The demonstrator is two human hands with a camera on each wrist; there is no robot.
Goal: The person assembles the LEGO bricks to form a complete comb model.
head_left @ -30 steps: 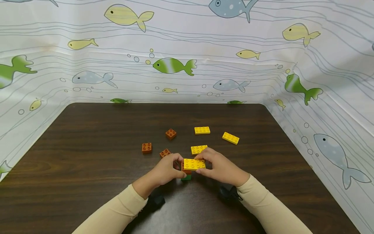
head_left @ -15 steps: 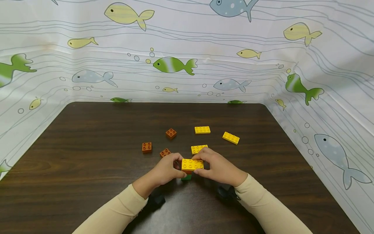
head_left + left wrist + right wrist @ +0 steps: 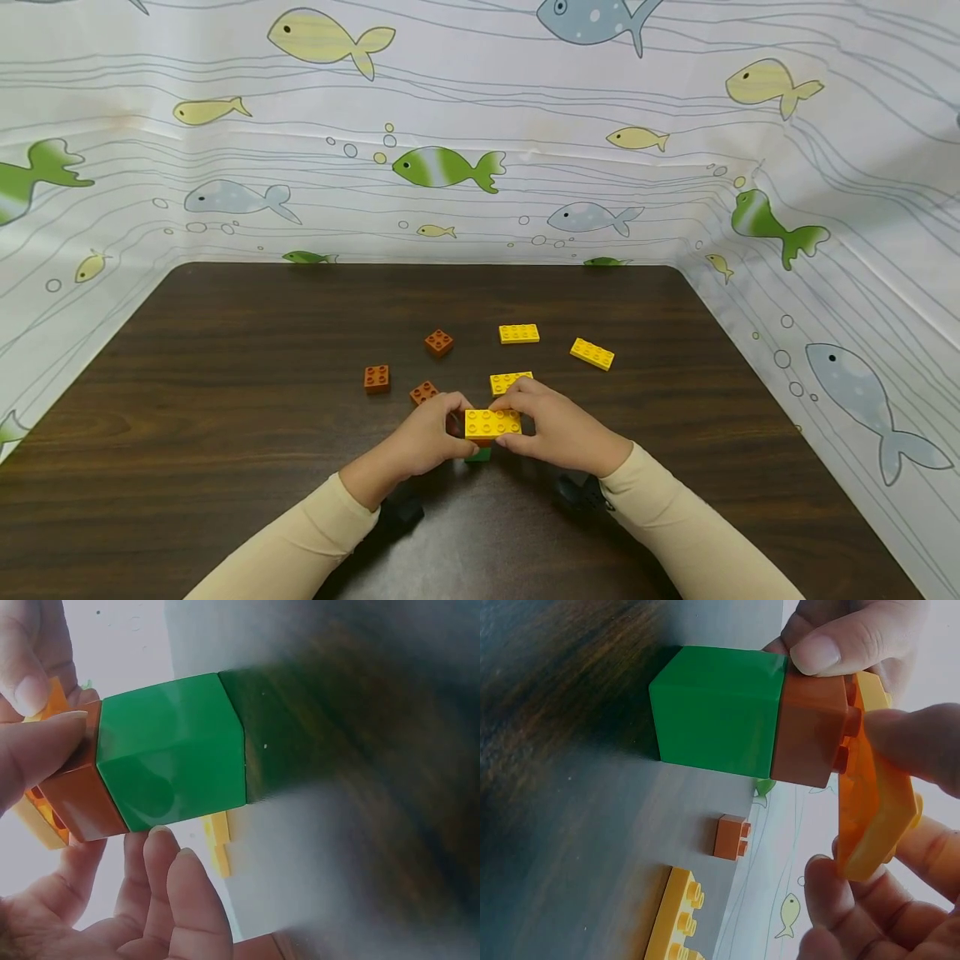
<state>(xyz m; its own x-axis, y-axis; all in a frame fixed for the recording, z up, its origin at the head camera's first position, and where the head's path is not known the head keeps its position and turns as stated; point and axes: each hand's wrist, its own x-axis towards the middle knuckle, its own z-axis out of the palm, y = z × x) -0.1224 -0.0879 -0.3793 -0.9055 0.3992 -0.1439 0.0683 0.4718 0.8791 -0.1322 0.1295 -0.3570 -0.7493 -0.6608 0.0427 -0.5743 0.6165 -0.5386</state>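
My right hand [image 3: 564,429] pinches a flat yellow building brick [image 3: 492,424] between thumb and fingers. In the right wrist view this brick sits over the studs of a brown brick [image 3: 808,733], slightly tilted, with studs still showing below its edge. The brown brick is stacked on a green block [image 3: 714,712], which stands upright on the table. With thumb and fingers, my left hand [image 3: 418,442] grips the brown brick from the left side. The head view hides most of the brown brick under the yellow one.
Three brown bricks lie beyond the stack to the left, one [image 3: 377,379] farthest left. Three yellow bricks lie behind and to the right, one [image 3: 592,353] set at an angle. A fish-printed sheet [image 3: 480,108] rises beyond the dark wooden table [image 3: 225,375].
My right hand has shifted the yellow brick slightly left, bringing it over the brown brick. The left hand has kept its place on the stack.
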